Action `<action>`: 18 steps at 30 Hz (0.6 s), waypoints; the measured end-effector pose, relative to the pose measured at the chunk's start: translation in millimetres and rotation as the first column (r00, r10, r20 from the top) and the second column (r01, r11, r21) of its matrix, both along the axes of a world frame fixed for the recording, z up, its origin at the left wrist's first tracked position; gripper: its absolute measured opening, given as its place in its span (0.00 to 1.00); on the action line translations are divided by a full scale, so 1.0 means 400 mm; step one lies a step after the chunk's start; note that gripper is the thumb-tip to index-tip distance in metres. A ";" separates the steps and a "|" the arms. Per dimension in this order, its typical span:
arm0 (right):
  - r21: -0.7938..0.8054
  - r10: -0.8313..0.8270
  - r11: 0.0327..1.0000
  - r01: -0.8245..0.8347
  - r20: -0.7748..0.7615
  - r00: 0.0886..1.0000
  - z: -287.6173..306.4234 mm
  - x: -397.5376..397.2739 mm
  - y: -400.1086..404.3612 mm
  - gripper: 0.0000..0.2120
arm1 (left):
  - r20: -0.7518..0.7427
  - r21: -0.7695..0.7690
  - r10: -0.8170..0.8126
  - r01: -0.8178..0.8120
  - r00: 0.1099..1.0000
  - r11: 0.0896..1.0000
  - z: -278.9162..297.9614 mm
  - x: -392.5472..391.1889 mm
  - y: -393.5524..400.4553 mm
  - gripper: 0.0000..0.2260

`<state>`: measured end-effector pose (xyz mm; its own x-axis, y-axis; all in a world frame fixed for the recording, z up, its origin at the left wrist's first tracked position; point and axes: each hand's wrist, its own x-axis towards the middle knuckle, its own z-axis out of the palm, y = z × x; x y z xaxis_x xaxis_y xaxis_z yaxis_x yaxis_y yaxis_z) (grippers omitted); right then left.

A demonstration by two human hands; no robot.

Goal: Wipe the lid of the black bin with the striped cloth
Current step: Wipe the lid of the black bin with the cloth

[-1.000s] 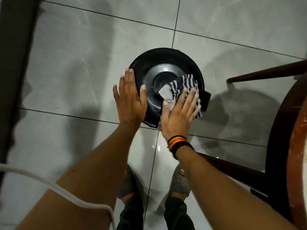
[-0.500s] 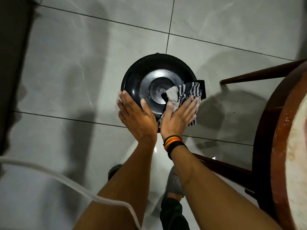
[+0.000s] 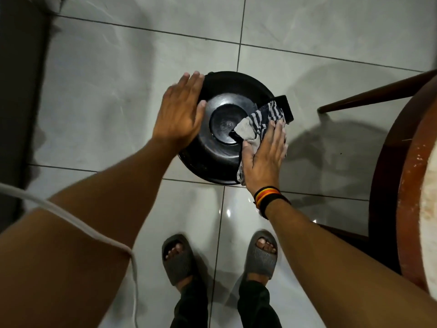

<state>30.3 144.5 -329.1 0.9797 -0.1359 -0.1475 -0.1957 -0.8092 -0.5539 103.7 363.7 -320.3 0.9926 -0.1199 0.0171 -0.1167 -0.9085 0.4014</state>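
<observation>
The black bin stands on the tiled floor and I look straight down on its round glossy lid (image 3: 221, 152). My left hand (image 3: 179, 110) lies flat against the lid's left edge, fingers together and pointing away from me. My right hand (image 3: 264, 157) presses the striped cloth (image 3: 262, 119) onto the lid's right side. The cloth is grey with dark stripes and spreads from under my fingers toward the lid's middle. Part of the cloth is hidden beneath my palm. A black tab (image 3: 285, 107) sticks out from the bin's right side.
A dark wooden chair (image 3: 387, 147) with a round seat stands close on the right, its legs reaching toward the bin. A dark wall or furniture edge (image 3: 21, 91) runs down the left. A white cord (image 3: 71, 221) crosses my left arm. My sandalled feet (image 3: 220, 256) stand just below the bin.
My left hand has slid from the lid's near-left edge up to its far-left edge. My right hand with the cloth has shifted along the lid's right side. The view has widened, showing my feet.
</observation>
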 end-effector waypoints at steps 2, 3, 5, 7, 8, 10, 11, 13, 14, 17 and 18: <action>0.017 0.084 0.996 -0.084 -0.004 0.996 0.003 0.035 -0.027 0.35 | -0.053 0.032 -0.036 0.038 0.998 0.999 0.002 0.016 0.038 0.28; 0.023 0.135 0.991 -0.134 -0.005 0.991 0.004 0.061 -0.039 0.35 | -0.078 0.032 -0.054 0.057 0.996 0.998 0.000 0.019 0.056 0.29; 0.030 0.236 0.971 -0.236 -0.016 0.972 0.012 0.116 -0.065 0.35 | -0.124 -0.002 -0.072 0.072 0.990 0.997 -0.008 0.016 0.076 0.30; 0.046 0.313 0.949 -0.311 -0.031 0.949 0.021 0.161 -0.081 0.34 | -0.129 -0.063 -0.055 0.048 0.990 0.997 -0.017 0.011 0.081 0.31; 0.048 0.331 0.943 -0.330 -0.031 0.943 0.022 0.176 -0.083 0.34 | -0.124 -0.090 -0.034 0.023 0.992 0.996 -0.021 0.008 0.078 0.31; 0.042 0.333 0.942 -0.332 -0.013 0.943 0.019 0.189 -0.078 0.34 | -0.105 -0.116 0.021 -0.034 0.994 0.993 -0.028 0.001 0.064 0.31; 0.044 0.308 0.951 -0.308 -0.003 0.951 0.015 0.188 -0.073 0.33 | -0.094 -0.118 0.042 -0.054 0.995 0.992 -0.030 -0.002 0.057 0.31; 0.070 0.191 0.979 -0.190 -0.003 0.982 0.009 0.173 -0.049 0.34 | -0.086 -0.103 0.067 -0.075 0.994 0.992 -0.029 -0.007 0.047 0.31; 0.086 0.101 0.991 -0.099 -0.013 0.995 0.009 0.161 -0.032 0.34 | -0.079 -0.090 0.068 -0.075 0.995 0.993 -0.028 -0.009 0.044 0.30; 0.078 -0.161 0.983 0.163 -0.037 0.986 0.011 0.098 0.035 0.34 | -0.077 -0.058 0.044 -0.048 0.996 0.997 -0.027 -0.014 0.039 0.30; 0.059 -0.229 0.971 0.231 -0.041 0.973 0.013 0.071 0.058 0.34 | -0.080 -0.049 0.033 -0.037 0.996 0.998 -0.028 -0.016 0.036 0.30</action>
<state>58.8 167.8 -323.9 0.9175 -0.3461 -0.1957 -0.3919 -0.7041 -0.5921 97.1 378.0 -331.3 0.9947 -0.0862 -0.0566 -0.0512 -0.8896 0.4539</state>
